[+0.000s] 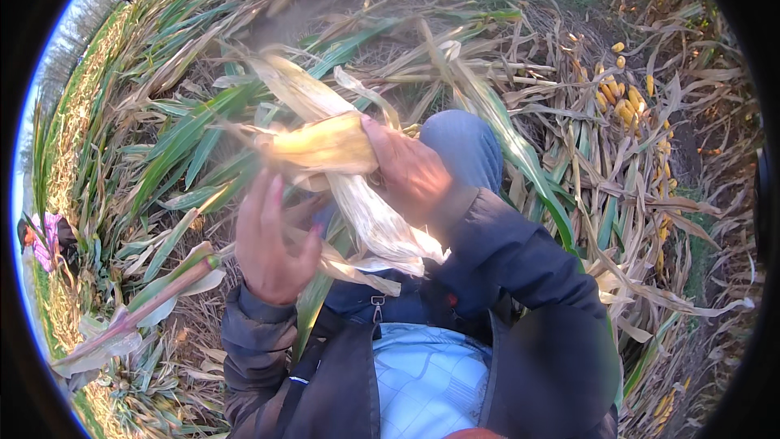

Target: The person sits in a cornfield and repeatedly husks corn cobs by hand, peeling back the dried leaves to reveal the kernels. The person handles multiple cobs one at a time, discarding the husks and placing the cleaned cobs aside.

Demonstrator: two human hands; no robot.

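Note:
My right hand (409, 172) is closed around one end of an ear of corn (326, 145), which is still wrapped in thin yellowish inner husk. Dry pale husk leaves fold away from it: one upper husk leaf (298, 86) points up and left, and a lower husk leaf (381, 225) hangs toward my lap. Just below the ear's far end, my left hand (274, 241) is raised with thumb and fingers apart. Nothing shows in its grasp, though blur hides whether the fingertips touch the husk. My bent knee (461, 145) is right beside the right hand.
Cut corn stalks and leaves (201, 128) cover the ground around me. Husked yellow cobs (624, 97) lie in a pile at right, with more cobs (664, 183) strung out below. A thick stalk (140, 314) slants at lower left. Two people (49, 241) are farther off at left.

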